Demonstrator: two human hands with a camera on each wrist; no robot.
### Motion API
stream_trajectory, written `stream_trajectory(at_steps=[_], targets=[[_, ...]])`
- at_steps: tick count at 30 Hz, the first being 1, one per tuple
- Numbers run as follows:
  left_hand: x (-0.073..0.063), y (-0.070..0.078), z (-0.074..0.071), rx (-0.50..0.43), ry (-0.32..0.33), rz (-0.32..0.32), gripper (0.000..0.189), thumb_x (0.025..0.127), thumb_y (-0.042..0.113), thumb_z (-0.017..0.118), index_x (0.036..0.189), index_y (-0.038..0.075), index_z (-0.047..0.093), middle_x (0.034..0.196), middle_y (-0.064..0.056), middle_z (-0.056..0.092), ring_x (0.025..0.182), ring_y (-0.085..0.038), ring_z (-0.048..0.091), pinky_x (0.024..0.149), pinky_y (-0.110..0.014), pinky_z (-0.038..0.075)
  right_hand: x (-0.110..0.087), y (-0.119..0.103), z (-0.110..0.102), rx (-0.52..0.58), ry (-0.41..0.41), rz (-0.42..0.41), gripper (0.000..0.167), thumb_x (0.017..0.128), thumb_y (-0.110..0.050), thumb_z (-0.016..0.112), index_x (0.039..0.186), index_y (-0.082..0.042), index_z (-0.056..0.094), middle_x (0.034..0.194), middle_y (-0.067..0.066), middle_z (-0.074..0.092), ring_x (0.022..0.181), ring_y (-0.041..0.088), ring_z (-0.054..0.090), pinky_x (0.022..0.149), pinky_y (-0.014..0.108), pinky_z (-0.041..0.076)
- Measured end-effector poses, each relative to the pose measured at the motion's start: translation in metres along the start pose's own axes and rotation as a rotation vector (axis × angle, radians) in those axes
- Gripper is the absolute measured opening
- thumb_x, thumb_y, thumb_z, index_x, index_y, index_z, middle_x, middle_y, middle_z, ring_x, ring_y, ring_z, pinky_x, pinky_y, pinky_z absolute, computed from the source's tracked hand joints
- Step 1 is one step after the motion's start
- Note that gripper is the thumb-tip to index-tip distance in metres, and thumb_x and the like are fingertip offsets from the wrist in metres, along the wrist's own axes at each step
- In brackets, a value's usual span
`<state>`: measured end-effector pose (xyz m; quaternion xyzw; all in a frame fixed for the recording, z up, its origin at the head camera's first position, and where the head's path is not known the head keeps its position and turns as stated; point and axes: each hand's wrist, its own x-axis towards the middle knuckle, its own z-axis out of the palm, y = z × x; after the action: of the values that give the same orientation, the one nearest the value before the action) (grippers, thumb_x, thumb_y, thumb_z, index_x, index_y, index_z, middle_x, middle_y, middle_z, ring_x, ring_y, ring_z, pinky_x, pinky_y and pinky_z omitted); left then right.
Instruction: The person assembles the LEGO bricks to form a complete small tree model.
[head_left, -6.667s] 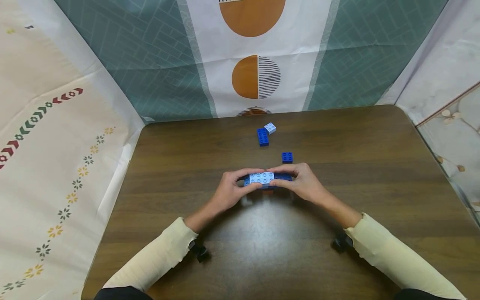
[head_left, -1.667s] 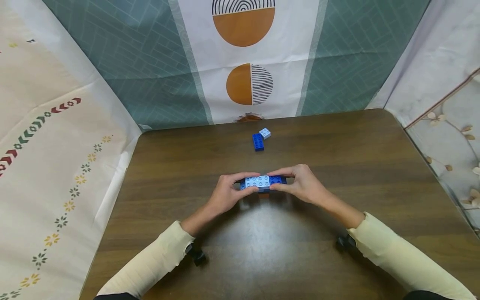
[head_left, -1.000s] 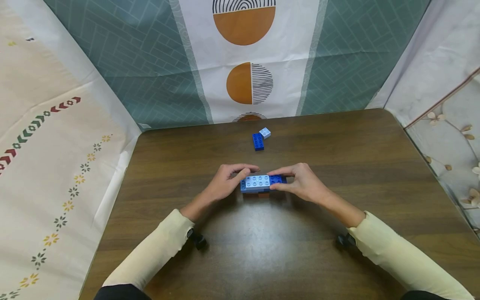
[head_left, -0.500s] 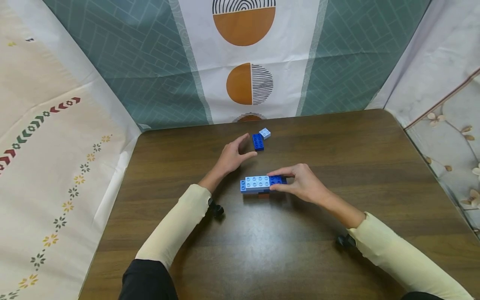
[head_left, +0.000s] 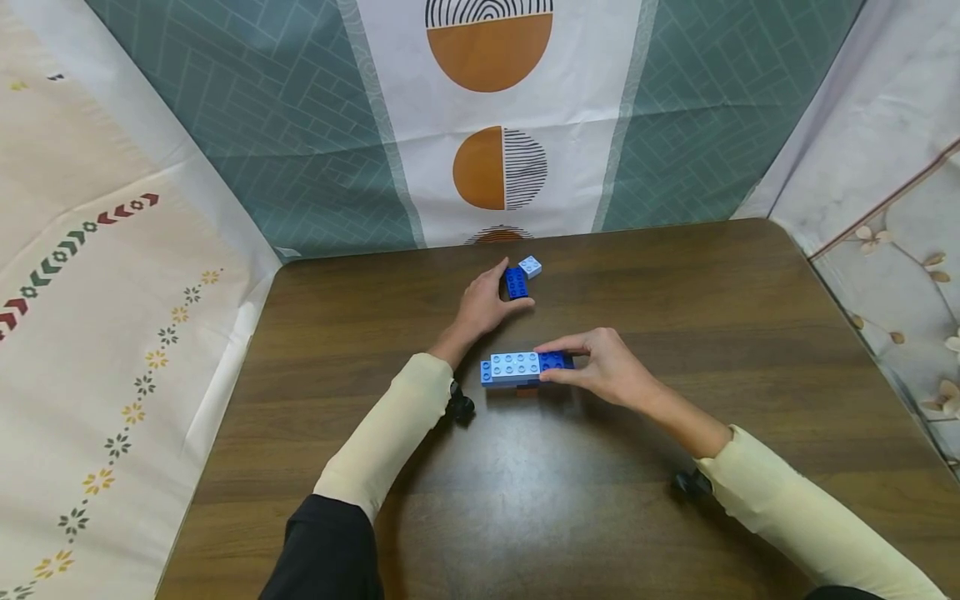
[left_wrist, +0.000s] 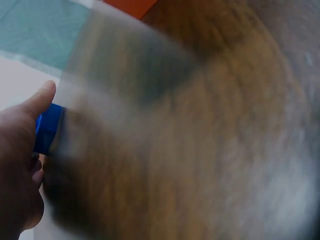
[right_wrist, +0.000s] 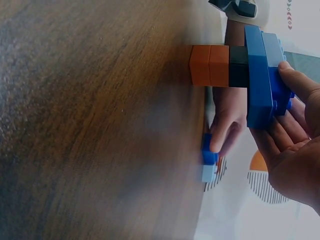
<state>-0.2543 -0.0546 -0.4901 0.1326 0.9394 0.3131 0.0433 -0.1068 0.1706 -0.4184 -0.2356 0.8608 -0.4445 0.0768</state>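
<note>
Head view: blue plastic-brick assembly [head_left: 514,367] mid-frame, long axis left-to-right, right hand [head_left: 606,364] pinching right end. Upper centre: left hand [head_left: 480,305] spread beside dark-blue oblong brick [head_left: 517,282], axis up-frame.

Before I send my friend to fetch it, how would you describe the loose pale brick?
Find the brown table and look near the middle of its far edge. There, beside the left hand, lies a dark blue brick. The loose pale brick sits at its far end, squarer and much lighter in colour.
</note>
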Motion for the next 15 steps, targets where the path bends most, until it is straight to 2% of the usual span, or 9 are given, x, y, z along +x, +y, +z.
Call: stream_trajectory(at_steps=[7,15], targets=[[-0.0013,0.0035,0.0060,0.058,0.076,0.018,0.089,0.095,0.053,0.078,0.165,0.013,0.040,0.161,-0.011,0.051,0.144,-0.032,0.051,0.118,-0.051,0.041,-0.0005,0.0003,0.0008,-0.007,0.006,-0.007,0.038,0.088,-0.019,0.090,0.125,-0.013,0.081,0.119,0.010,0.078,0.100,0.021,0.073,0.096,0.054,0.058],[-0.0036,0.0011,0.0020,0.044,0.076,0.028,0.076,0.099,0.044,0.077,0.161,0.013,0.047,0.156,-0.012,0.056,0.137,-0.033,0.057,0.114,-0.052,0.044,-0.0009,-0.0011,0.0000,0.005,0.008,-0.008,0.038,0.088,-0.019,0.091,0.124,-0.013,0.081,0.119,0.010,0.078,0.100,0.021,0.074,0.095,0.054,0.059]])
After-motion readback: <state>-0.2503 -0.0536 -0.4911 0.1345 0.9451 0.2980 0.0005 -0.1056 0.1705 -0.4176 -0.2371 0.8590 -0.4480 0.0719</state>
